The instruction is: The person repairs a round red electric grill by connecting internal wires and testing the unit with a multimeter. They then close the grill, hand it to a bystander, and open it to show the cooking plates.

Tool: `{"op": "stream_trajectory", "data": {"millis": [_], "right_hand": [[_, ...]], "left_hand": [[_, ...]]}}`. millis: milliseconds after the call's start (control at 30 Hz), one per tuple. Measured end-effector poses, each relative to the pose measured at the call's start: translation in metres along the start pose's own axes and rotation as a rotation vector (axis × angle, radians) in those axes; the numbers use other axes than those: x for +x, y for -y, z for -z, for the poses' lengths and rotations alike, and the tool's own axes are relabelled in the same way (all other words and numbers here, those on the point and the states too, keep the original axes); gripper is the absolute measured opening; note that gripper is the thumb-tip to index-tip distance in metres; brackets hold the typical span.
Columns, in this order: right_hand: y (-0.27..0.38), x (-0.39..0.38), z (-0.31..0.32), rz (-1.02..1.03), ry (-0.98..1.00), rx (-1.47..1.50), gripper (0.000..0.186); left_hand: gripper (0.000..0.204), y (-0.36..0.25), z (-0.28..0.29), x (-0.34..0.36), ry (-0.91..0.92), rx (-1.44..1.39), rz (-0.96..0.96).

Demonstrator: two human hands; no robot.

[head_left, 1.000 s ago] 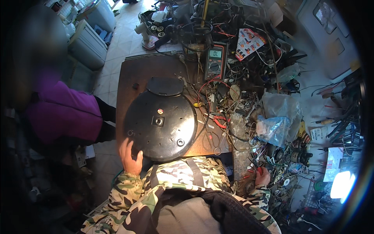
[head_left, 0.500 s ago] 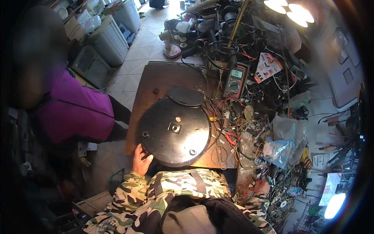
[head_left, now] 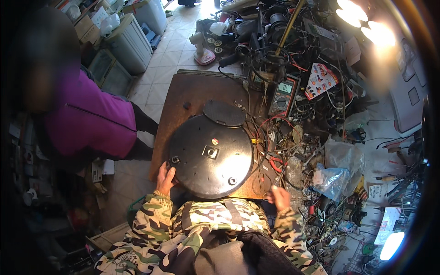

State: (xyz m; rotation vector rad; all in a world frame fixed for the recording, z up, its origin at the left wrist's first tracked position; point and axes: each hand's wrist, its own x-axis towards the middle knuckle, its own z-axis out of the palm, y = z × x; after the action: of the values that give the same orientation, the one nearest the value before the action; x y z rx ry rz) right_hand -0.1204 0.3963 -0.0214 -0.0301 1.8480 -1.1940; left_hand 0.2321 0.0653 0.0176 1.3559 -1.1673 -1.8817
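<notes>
A round black base (head_left: 197, 151) with a central square fitting lies on the wooden table, an oval black plate (head_left: 223, 113) at its far edge. My left hand (head_left: 166, 178) grips the base's left rim, thumb on the near side. At the table's front right, my right hand (head_left: 277, 197) has curled fingers beside scissor-like tool handles (head_left: 261, 184); what they hold is unclear. Red-handled pliers (head_left: 277, 165), tangled wires and a multimeter (head_left: 282, 96) lie to the right of the base.
A person in a purple jacket (head_left: 91, 123) stands at the left. Heaped cables and parts (head_left: 256, 36) fill the back and right, with plastic bags (head_left: 334, 178) among them. Appliances (head_left: 130, 41) line the left wall. A lit lamp (head_left: 376, 32) hangs at upper right.
My right hand has left the clutter at the right and moved up and leftward to the table's front edge. My left hand has closed onto the base's rim. The view has shifted.
</notes>
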Motion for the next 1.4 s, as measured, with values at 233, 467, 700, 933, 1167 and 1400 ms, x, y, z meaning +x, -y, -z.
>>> {"op": "stream_trajectory", "data": {"millis": [233,467,700,933,1167,1400], "right_hand": [[0.004,0.055,-0.127,-0.068,0.367,0.664,0.051],[0.063,0.026,-0.133,0.023,0.209,0.597,0.054],[0.162,-0.017,-0.063,0.226,-0.056,0.07,0.085],[0.226,-0.068,-0.071,0.501,-0.169,-0.225,0.108],[0.27,-0.102,-0.112,0.792,-0.371,-0.813,0.115],[0.283,-0.122,-0.192,0.898,-0.319,-0.971,0.115]], "left_hand": [[0.083,-0.019,-0.009,0.055,0.065,0.07,-0.081],[0.087,-0.017,-0.013,0.05,0.066,0.006,-0.014],[0.041,0.043,-0.057,0.015,0.103,0.028,-0.07],[0.029,0.039,-0.106,0.009,0.369,-0.684,0.604],[0.04,0.072,-0.126,0.024,0.601,-0.183,0.619],[0.1,-0.031,-0.116,0.006,0.643,-0.28,0.173]]}}
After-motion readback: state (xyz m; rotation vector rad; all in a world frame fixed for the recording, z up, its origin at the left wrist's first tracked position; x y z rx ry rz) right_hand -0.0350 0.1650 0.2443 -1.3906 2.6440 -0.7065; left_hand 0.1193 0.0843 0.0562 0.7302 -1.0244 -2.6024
